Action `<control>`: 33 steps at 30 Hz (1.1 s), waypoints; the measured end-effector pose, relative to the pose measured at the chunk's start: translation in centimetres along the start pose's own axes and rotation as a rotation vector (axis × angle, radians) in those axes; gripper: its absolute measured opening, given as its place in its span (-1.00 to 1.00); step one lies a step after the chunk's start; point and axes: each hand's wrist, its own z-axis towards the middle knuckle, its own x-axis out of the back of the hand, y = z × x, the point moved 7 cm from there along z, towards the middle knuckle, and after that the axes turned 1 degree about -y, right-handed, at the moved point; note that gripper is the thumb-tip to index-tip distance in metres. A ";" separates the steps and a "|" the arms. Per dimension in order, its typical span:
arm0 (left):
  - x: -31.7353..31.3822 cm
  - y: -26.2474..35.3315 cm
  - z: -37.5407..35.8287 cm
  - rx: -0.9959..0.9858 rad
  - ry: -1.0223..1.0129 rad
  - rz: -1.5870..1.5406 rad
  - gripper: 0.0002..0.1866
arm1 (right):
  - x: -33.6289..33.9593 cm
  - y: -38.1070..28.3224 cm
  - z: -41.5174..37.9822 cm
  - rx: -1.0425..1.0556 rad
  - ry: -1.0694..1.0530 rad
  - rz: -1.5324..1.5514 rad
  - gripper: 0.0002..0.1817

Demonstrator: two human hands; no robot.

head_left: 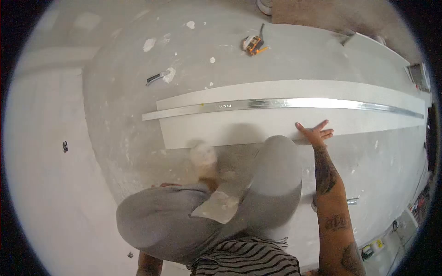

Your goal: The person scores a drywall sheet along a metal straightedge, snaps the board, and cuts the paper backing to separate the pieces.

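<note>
My right hand is open, its fingers spread at the near edge of a long white board strip; nothing is in its grip. Lengthwise across the strip lies a long shiny metal profile, its left end sticking out past the board. My left forearm shows at the bottom, but my bent leg hides most or all of that hand. Beyond the strip, a utility knife lies at the left and a black-and-orange tape measure lies farther right.
A grey surface with white flakes spreads under the strip. To the left is a paler surface with a small dark object. Another board piece lies at upper right. Various items sit at lower right.
</note>
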 end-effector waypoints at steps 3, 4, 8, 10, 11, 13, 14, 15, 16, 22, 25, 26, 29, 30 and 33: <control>-2.0 5.3 2.6 -0.043 -0.145 0.162 -0.67 | -0.3 0.1 0.8 -0.012 -0.023 -0.020 0.64; -3.5 8.5 3.8 -0.091 -0.211 0.289 -0.68 | -0.1 -0.2 0.9 -0.044 -0.041 -0.067 0.67; -7.9 26.9 8.5 -0.378 -0.205 1.109 -0.62 | -1.2 5.0 8.2 0.203 -0.074 -0.467 0.58; -4.2 36.0 13.6 -0.630 0.048 1.376 -0.64 | -1.1 5.0 8.9 0.451 -0.079 -0.672 0.43; -1.9 39.8 15.6 -0.709 0.247 1.488 -0.67 | -0.9 4.1 8.4 0.535 -0.079 -0.743 0.38; 2.9 46.0 19.3 -0.770 0.601 1.678 -0.67 | 2.1 -0.9 0.6 0.538 -0.397 -1.080 -0.28; 5.4 47.2 20.3 -0.779 0.747 1.766 -0.67 | 4.1 -3.9 -4.4 0.458 -0.479 -1.130 -0.38; 5.9 47.0 20.5 -0.780 0.744 1.753 -0.67 | 4.5 -3.4 -3.9 0.448 -0.465 -1.107 -0.42; 6.8 46.4 20.7 -0.632 0.814 1.814 -0.65 | 4.4 -1.7 -2.1 0.457 -0.455 -1.007 -0.46; 10.6 42.6 22.1 -0.819 0.917 1.724 -0.58 | 12.2 0.2 -0.8 0.586 -0.015 0.265 -0.47; 10.9 40.6 18.8 -0.747 0.944 1.441 -0.56 | 15.5 2.2 -2.9 0.330 0.162 0.254 -0.56; 11.8 39.6 17.6 -0.609 0.960 1.366 -0.54 | 16.0 2.3 -3.7 0.316 0.237 0.232 -0.58; 16.0 35.6 16.2 -0.571 0.946 1.227 -0.51 | 16.4 5.7 0.0 0.458 0.502 -0.070 -0.60; 17.5 34.4 15.8 -0.553 0.965 1.207 -0.51 | 16.1 7.4 1.4 0.481 0.571 -0.086 -0.57; 19.3 31.8 15.6 -0.561 0.792 1.201 -0.52 | 13.0 9.6 4.6 0.359 0.262 0.239 -0.49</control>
